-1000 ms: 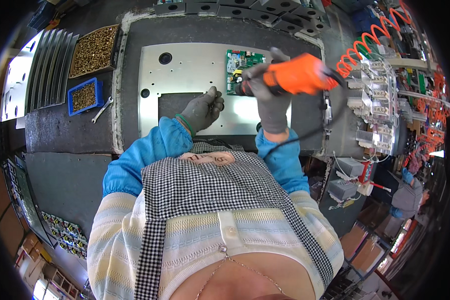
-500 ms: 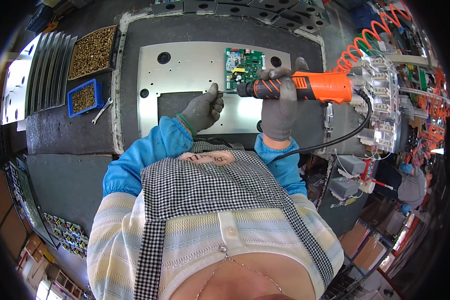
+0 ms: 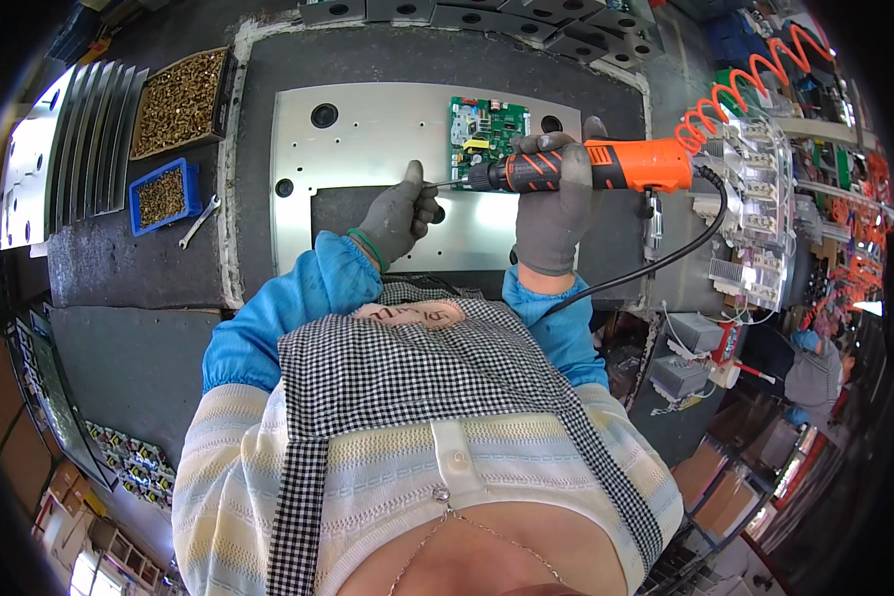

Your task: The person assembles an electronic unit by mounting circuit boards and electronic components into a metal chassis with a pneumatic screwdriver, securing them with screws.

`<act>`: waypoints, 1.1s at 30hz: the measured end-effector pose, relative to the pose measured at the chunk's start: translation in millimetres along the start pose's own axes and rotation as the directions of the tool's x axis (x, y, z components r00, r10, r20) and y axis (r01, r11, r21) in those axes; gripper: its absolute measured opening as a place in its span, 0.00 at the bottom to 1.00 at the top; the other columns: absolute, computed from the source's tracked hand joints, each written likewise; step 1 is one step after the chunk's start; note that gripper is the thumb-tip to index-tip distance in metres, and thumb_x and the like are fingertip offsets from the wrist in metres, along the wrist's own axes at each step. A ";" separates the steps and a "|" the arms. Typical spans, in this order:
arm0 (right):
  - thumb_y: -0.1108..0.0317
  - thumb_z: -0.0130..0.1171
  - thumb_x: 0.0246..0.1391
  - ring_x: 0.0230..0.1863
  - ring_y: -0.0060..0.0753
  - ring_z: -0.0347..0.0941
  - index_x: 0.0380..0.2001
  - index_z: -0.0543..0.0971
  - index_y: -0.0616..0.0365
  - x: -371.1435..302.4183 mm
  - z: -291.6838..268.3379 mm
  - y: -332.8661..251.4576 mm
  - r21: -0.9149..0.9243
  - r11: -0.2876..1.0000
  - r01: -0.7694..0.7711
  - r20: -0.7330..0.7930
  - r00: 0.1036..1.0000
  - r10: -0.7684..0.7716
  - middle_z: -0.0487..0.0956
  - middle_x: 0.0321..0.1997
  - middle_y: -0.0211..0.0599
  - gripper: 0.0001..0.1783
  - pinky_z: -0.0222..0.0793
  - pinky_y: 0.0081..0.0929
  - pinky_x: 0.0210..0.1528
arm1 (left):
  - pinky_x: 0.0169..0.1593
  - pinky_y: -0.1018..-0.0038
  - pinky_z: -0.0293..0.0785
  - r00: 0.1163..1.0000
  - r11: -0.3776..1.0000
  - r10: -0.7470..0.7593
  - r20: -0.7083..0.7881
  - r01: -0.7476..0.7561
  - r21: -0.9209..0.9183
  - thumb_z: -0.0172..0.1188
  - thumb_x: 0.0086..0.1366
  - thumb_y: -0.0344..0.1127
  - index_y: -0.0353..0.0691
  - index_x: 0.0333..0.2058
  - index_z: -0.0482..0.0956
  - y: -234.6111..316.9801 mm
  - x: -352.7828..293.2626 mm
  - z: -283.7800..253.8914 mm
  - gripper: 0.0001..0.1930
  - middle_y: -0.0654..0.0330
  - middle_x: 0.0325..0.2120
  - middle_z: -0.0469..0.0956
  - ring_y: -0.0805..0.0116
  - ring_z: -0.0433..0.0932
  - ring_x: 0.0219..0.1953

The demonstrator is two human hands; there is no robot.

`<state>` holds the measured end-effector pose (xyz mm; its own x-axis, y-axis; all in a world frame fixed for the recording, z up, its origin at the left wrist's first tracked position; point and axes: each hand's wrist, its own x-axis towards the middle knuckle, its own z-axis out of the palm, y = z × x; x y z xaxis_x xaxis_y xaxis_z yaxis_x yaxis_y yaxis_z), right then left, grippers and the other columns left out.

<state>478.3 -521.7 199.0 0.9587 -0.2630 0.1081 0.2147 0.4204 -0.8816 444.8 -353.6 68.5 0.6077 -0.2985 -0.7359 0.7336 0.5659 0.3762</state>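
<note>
In a grey glove, my right hand [image 3: 554, 214] is wrapped round an orange and black electric screwdriver [image 3: 631, 165], held level with its bit pointing left. My left hand [image 3: 397, 214], gloved too, is closed beside the bit's tip, thumb raised; whatever is in its fingers is too small to make out. Below both hands lies a flat silver metal plate [image 3: 368, 139] with round holes and a rectangular cutout. A green circuit board [image 3: 497, 121] rests on the plate's right half, partly hidden by the screwdriver and my right hand.
Left on the bench are a box of brass fasteners [image 3: 179, 99], a blue tray [image 3: 134, 209] of small brass parts, a wrench [image 3: 200, 221] and upright metal plates [image 3: 79, 149]. An orange coiled hose [image 3: 710, 99] hangs at right. Heatsinks [image 3: 680, 377] stand lower right. A person [image 3: 815, 372] is beyond.
The screwdriver and my left hand have shifted slightly left. My left hand stays at the bit's tip, and the board and plate remain in place.
</note>
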 end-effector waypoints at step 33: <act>0.68 0.69 0.49 0.32 0.23 0.77 0.34 0.81 0.59 117.2 61.3 54.2 -0.318 0.938 0.141 0.263 0.963 -0.055 0.82 0.31 0.29 0.09 0.76 0.26 0.41 | 0.44 0.82 0.80 0.989 0.932 0.102 0.109 -0.057 -0.358 0.46 0.79 0.34 0.31 0.62 0.66 22.1 7.1 -15.1 0.19 0.55 0.48 0.76 0.73 0.78 0.43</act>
<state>613.8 -476.5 192.0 0.9606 -0.0480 0.2737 0.2769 0.0810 -0.9575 460.8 -331.5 63.0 0.7090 -0.3207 -0.6281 0.5403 0.8194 0.1916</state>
